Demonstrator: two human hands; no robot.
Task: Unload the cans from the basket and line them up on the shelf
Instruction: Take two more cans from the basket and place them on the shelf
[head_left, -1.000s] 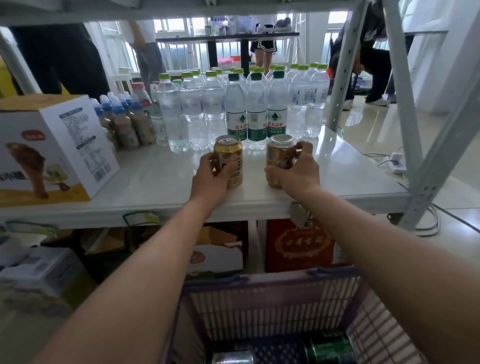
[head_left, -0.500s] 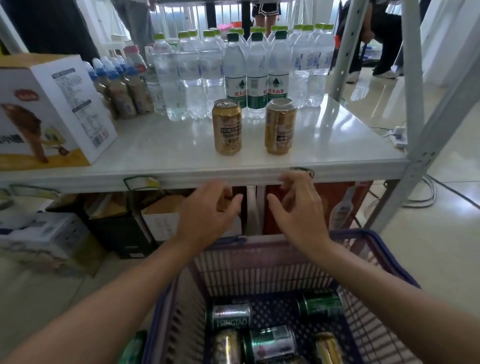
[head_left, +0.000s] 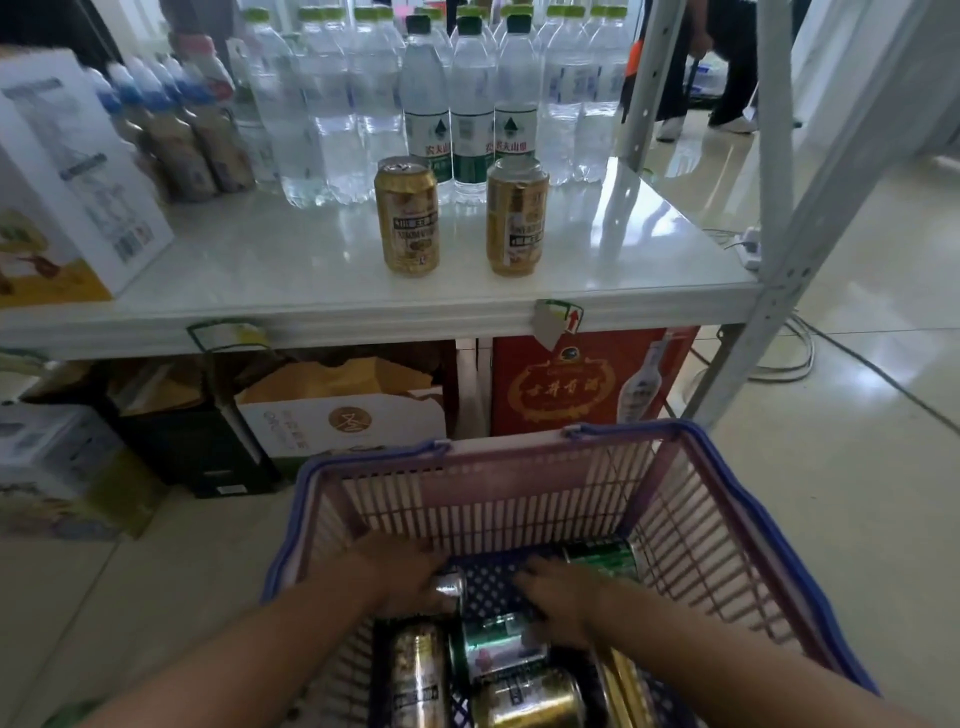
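Note:
Two gold cans (head_left: 408, 218) (head_left: 517, 218) stand upright side by side on the white shelf (head_left: 363, 312), in front of the water bottles. Below, the purple basket (head_left: 519, 441) holds several cans lying on their sides: green ones (head_left: 602, 558) (head_left: 498, 644) and gold ones (head_left: 418, 675) (head_left: 530, 696). Both hands are down inside the basket. My left hand (head_left: 400, 571) curls over a lying can whose silver end (head_left: 449, 584) shows at my fingertips. My right hand (head_left: 563, 603) lies with fingers spread above the middle green can, thumb touching it.
Rows of water bottles (head_left: 467, 104) fill the back of the shelf, with small brown bottles (head_left: 182, 135) and a white carton (head_left: 67, 197) at the left. Boxes (head_left: 343, 415) and a red case (head_left: 571, 384) sit under the shelf. A metal upright (head_left: 779, 270) stands at the right.
Both hands let go of the two gold cans on the shelf, dropped past the shelf edge and went into the basket. My view tilted down.

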